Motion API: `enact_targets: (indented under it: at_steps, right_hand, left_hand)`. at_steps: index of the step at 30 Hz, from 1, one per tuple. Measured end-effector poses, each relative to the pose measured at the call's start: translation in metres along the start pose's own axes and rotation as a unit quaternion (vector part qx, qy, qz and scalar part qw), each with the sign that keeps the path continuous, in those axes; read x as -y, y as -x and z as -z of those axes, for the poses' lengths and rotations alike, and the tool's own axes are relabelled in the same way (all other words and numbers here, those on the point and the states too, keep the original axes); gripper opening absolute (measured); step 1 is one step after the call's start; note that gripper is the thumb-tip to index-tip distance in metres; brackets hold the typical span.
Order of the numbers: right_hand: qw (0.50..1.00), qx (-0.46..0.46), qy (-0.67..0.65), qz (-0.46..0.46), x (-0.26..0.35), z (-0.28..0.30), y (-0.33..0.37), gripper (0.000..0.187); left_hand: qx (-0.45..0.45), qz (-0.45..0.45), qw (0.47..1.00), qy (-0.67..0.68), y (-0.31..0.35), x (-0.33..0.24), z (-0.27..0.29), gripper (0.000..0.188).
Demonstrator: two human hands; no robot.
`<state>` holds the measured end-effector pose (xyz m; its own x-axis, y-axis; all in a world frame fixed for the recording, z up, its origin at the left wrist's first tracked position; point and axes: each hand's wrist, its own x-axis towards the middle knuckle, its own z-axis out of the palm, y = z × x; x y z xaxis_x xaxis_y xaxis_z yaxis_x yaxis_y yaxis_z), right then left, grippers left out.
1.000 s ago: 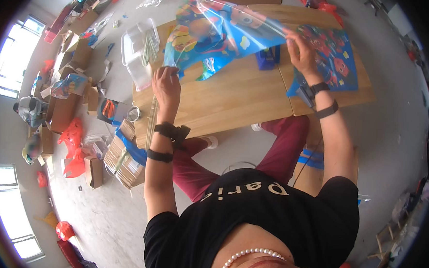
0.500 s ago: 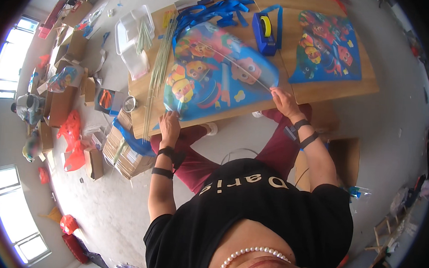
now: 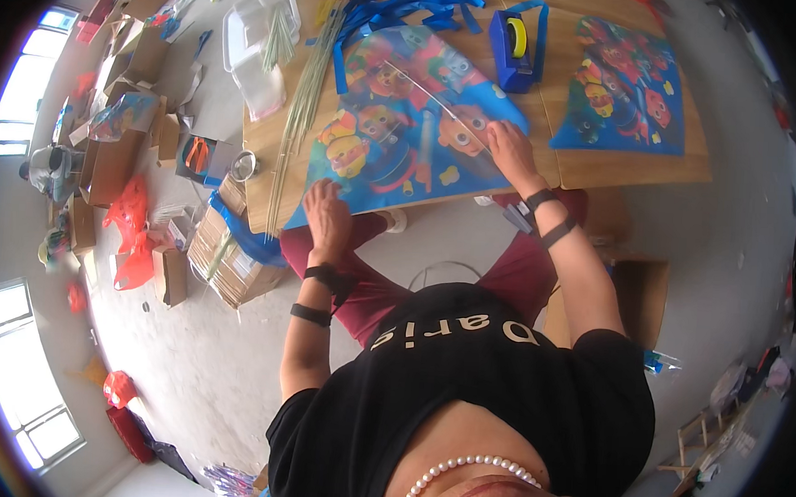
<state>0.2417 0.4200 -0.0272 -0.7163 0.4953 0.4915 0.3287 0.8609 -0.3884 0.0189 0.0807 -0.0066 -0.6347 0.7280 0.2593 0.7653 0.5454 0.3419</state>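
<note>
Blue cartoon-printed plastic sheet (image 3: 389,163) lies at pale wooden desk's (image 3: 600,171) near edge, left corner overhanging. Left hand (image 3: 327,220), right hand (image 3: 513,156) on it, seemingly steadying it flat; pinched or merely touching, cannot tell.

Found a passage for a hand over the bare strip of the table (image 3: 618,168), between the near printed sheet (image 3: 390,136) and the second sheet (image 3: 627,94). Found it narrowed by the tape dispenser (image 3: 508,72); farther left, met blue ribbons (image 3: 406,8) and thin sticks (image 3: 303,108) as obstacles.
</note>
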Motion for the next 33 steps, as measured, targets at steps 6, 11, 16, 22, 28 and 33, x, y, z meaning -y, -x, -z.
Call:
enact_targets:
  at_steps: [6,11,16,22,28,33]
  right_hand:
    - [0.991,0.102,0.013,-0.083,-0.008,-0.047,-0.007,0.015]
    - [0.987,0.09,0.072,-0.11,-0.044,-0.048,-0.006,0.012]
    - [0.993,0.109,0.0,-0.041,0.001,-0.034,-0.014,0.01]
    - [0.984,0.157,0.064,-0.047,-0.01,-0.049,-0.016,0.009]
    - [0.98,0.174,0.062,-0.079,-0.003,-0.046,-0.034,0.024]
    - [0.98,0.16,0.086,-0.087,-0.05,-0.032,-0.038,0.024]
  left_hand:
    - [0.106,-0.081,0.991,0.005,-0.008,-0.059,-0.038,0.065]
    - [0.155,-0.117,0.98,0.039,-0.017,-0.085,-0.071,0.071]
    - [0.157,-0.094,0.983,0.013,-0.015,-0.084,-0.085,0.072]
    - [0.175,-0.075,0.982,-0.007,-0.008,-0.087,-0.071,0.07]
    - [0.163,-0.069,0.984,0.003,-0.006,-0.072,-0.074,0.069]
    - [0.156,-0.081,0.984,0.012,-0.023,-0.099,-0.087,0.067]
